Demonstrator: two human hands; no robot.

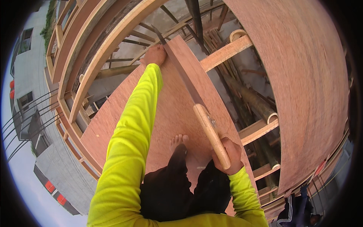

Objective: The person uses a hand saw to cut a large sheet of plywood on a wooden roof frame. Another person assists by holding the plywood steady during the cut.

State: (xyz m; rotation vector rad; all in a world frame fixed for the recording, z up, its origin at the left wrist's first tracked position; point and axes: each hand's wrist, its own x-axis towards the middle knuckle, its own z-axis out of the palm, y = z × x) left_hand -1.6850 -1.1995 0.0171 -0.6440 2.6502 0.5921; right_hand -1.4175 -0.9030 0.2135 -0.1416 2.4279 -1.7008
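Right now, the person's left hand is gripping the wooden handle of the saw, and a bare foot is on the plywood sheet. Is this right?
Not quite: the head view shows the right hand gripping the wooden handle of the saw. A bare foot is indeed on the plywood sheet.

- No readable lettering, numbers or signs anywhere; landmark used: saw (193, 92).
- Well left of saw, on plywood sheet (177, 109): small yellowish patch (97, 135), too small to tell if a label.
- Left of saw's grip end, same sheet: pale mark (201, 167), unreadable.
- Far left of saw, on grey building (64, 170): red panels (49, 186), any writing indistinct.
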